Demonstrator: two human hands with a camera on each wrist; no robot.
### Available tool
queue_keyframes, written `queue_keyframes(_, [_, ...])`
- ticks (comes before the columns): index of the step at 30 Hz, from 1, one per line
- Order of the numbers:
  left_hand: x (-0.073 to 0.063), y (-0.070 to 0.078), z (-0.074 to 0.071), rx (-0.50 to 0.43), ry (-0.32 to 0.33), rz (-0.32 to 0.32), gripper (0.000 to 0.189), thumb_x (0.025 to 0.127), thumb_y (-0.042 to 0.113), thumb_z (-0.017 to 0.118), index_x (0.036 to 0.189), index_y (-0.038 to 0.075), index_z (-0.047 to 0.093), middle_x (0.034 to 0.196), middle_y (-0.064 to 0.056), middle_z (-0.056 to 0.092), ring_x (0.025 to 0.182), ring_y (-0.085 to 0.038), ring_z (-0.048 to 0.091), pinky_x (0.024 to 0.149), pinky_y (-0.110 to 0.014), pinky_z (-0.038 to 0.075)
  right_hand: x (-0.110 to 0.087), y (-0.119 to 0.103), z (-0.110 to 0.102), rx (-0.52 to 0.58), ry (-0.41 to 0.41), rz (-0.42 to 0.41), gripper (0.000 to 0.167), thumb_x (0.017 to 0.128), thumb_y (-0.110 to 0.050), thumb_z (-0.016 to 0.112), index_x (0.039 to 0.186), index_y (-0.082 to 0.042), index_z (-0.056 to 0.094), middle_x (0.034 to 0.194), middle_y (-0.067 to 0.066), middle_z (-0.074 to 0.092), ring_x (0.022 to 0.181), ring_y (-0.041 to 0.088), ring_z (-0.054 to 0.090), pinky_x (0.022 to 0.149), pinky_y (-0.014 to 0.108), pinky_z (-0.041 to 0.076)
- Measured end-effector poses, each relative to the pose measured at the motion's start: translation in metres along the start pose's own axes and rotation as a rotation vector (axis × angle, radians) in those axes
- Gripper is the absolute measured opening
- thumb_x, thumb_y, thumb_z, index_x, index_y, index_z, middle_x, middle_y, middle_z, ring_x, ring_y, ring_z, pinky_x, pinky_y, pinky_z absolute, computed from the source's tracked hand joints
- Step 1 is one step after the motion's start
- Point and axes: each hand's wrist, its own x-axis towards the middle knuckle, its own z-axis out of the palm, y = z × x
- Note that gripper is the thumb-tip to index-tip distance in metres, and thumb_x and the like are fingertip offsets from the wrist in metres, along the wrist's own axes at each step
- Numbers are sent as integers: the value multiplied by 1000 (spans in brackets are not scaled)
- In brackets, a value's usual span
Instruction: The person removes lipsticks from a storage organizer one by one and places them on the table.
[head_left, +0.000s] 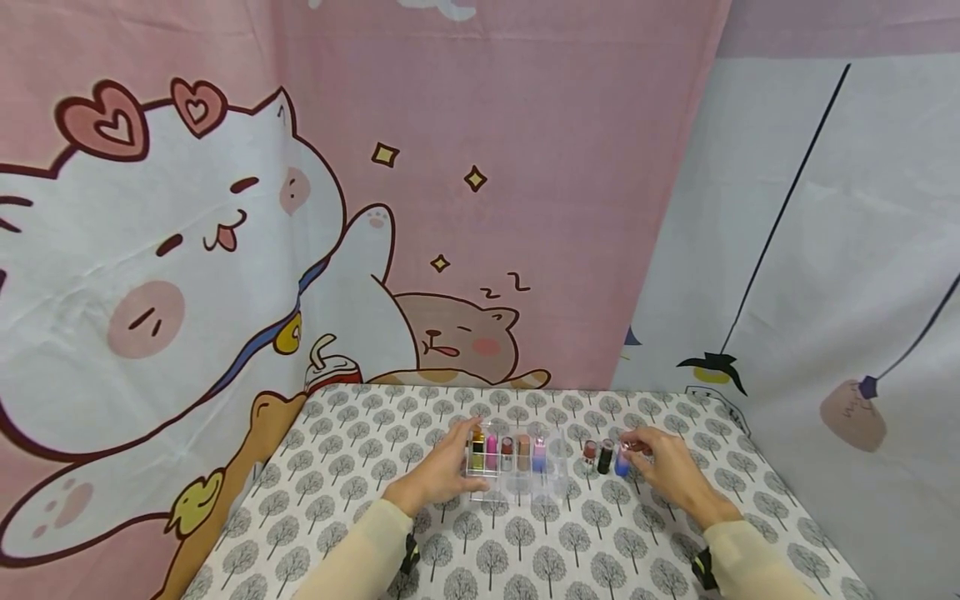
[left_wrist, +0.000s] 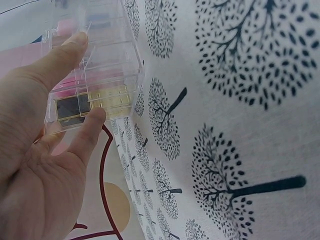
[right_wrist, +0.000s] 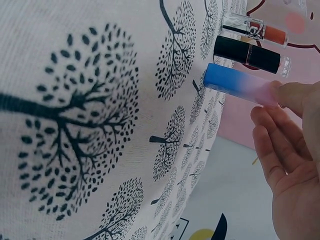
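Observation:
My left hand [head_left: 441, 473] grips the left end of a clear plastic lipstick organizer [head_left: 517, 486], thumb at the near side and fingers at the far side. Several lipsticks stand in its compartments, among them a black-and-gold lipstick [left_wrist: 72, 108] by the left fingertips, a bright pink lipstick [head_left: 491, 451] and a pink-and-blue lipstick [head_left: 539, 455]. To the right of the organizer, my right hand [head_left: 670, 469] pinches the pink top of another blue-and-pink lipstick [right_wrist: 235, 84], which is upright at the tablecloth. Beside it stand a black lipstick [right_wrist: 246, 54] and a clear-cased reddish lipstick [right_wrist: 255, 30].
A white tablecloth [head_left: 517, 554] with grey tree prints covers the table. Behind it hangs a pink cloth [head_left: 562, 208] with cartoon cats, and a pale cloth [head_left: 840, 275] hangs on the right.

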Motion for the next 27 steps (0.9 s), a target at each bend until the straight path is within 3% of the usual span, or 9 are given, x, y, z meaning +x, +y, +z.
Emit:
queue_keyframes(7, [0,0,0,20,10,11,119,96,31,99,185,16,23,188,-21,35,127,-38,76,123,-62,62,-2,-2,-3,20,-5,-12,37,97,-2,93,133,-2,82,128,19,84,105,33,83,93,56,73])
queue_keyframes(12, [0,1,-1,19,9,11,118,96,30,99,185,16,23,188,-22,34,127,-38,76,123,-61,62,-2,-4,-7,-6,-14,11,39,99,-13,94,135,-6,82,135,20,80,109,38,81,91,60,72])
queue_keyframes(17, [0,3,-1,18,12,11,119,95,30,99,185,16,23,189,-23,33,137,-43,72,129,-65,56,-1,-6,-9,-29,20,0,40,99,-20,96,134,-7,83,140,23,78,118,48,78,99,72,68])
queue_keyframes(24, [-1,2,-1,19,4,7,118,96,29,98,185,17,23,187,-21,36,119,-31,76,117,-57,66,2,-13,-12,-20,53,2,41,103,-26,91,139,-9,81,147,23,75,134,53,72,110,80,60])
queue_keyframes(27, [-1,2,-1,13,7,4,118,96,29,99,186,17,23,187,-20,36,120,-32,76,117,-57,66,5,-18,-13,-24,62,-9,41,103,-26,90,139,-9,81,146,22,76,133,51,72,110,79,61])
